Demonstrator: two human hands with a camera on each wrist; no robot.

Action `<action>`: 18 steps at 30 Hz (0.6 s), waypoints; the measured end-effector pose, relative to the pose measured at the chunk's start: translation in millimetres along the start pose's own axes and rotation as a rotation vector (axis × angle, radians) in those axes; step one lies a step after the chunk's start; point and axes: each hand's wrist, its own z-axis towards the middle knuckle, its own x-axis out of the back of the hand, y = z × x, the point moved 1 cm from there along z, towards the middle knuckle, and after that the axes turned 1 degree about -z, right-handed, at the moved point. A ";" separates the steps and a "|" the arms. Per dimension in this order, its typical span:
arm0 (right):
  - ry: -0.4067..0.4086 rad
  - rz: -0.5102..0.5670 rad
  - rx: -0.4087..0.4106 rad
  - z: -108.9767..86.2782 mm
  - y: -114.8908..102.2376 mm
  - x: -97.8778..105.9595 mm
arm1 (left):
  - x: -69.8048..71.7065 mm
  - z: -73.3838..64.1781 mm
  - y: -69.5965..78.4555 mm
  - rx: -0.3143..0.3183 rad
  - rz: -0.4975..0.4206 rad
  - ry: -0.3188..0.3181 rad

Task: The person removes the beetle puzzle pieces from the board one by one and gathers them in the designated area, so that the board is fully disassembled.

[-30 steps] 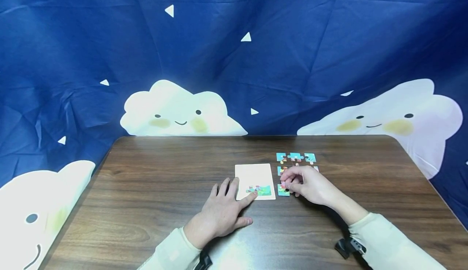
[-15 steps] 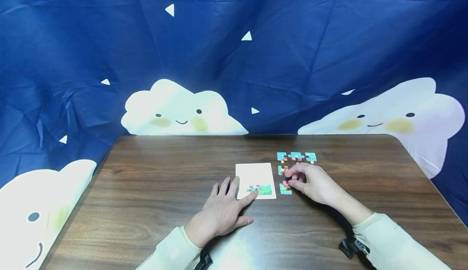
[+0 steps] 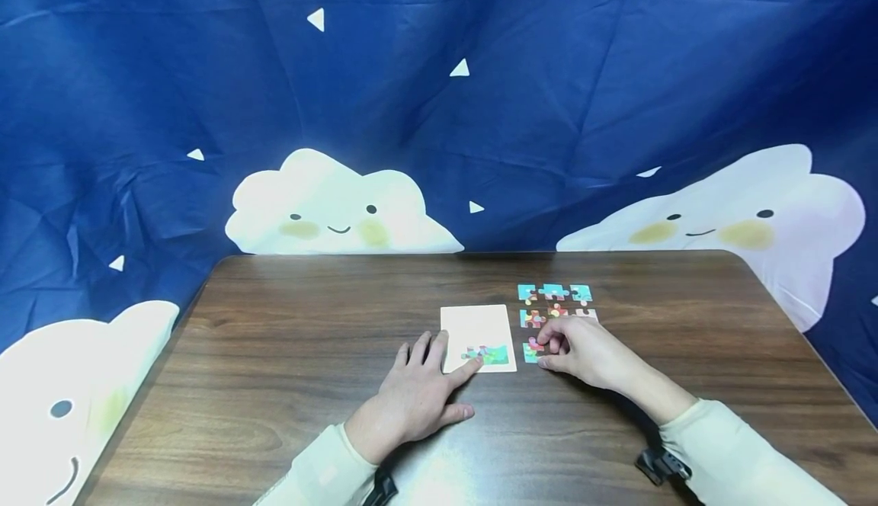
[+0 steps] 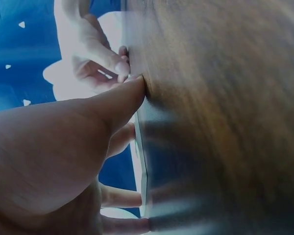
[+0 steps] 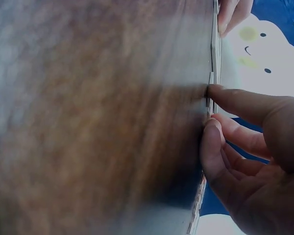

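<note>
My left hand [image 3: 414,399] lies with fingers spread at the near left of a pale square puzzle board [image 3: 473,323]; its index fingertip rests by a few joined green and pink pieces [image 3: 495,353] along the board's lower edge. Just right of the board, my right hand [image 3: 590,350] pinches a blue, green and pink puzzle piece [image 3: 531,352] between thumb and index finger, flat on the table. The right wrist view shows the thumb [image 5: 225,98] at the edge of this thin piece, with the other fingers curled. The hand covers the area to its right.
Behind the right hand, loose jigsaw pieces lie in two rows: a blue back row [image 3: 554,293] and a red and yellow row [image 3: 557,312], partly covered by the hand. The brown wooden table [image 3: 309,323] ends at a blue curtain [image 3: 384,94] with printed clouds.
My right hand has shifted slightly right, uncovering more of the middle row, and its thumb has come down to the near right side of the piece. The left hand stays put.
</note>
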 end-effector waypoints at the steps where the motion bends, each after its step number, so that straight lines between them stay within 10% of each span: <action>1: -0.002 -0.005 0.000 0.1 0.3 -0.2 | -0.1 0.0 0.0 -0.001 -0.001 0.003; 18: -0.011 -0.001 -0.040 1.0 0.0 0.4 | -0.9 -1.9 -0.8 -0.017 -0.005 0.053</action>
